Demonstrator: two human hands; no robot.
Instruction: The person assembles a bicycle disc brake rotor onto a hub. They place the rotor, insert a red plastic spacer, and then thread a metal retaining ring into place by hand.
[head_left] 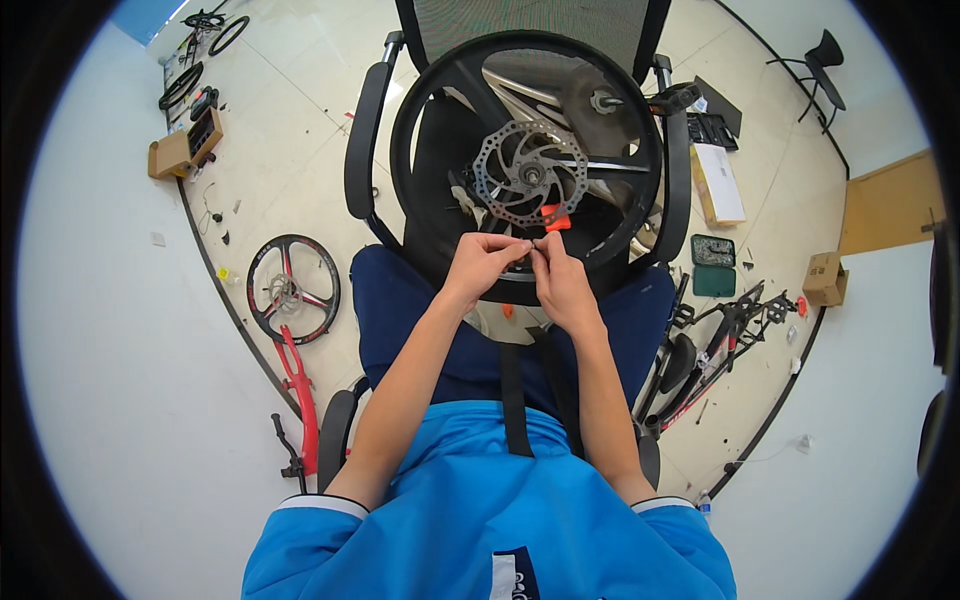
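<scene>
A black spoked bicycle wheel (402, 150) lies across the seat of an office chair right in front of me. Mounted at its hub is a silver brake disc rotor (531, 174) with a toothed rim. Over the wheel's near edge, my left hand (483, 264) and my right hand (562, 280) meet, each with thumb and forefinger pinched together. Whatever small piece sits between the fingertips is too tiny to name. Just beyond the fingers is an orange-red object (555, 217) near the rotor's lower edge.
Black armrests (371, 140) flank the wheel. On the left floor are another wheel (293, 290), a red fork-like frame part (300, 390) and an open cardboard box (172, 156). To the right lie a bicycle frame (715, 350), a green case (713, 266) and a small carton (825, 279).
</scene>
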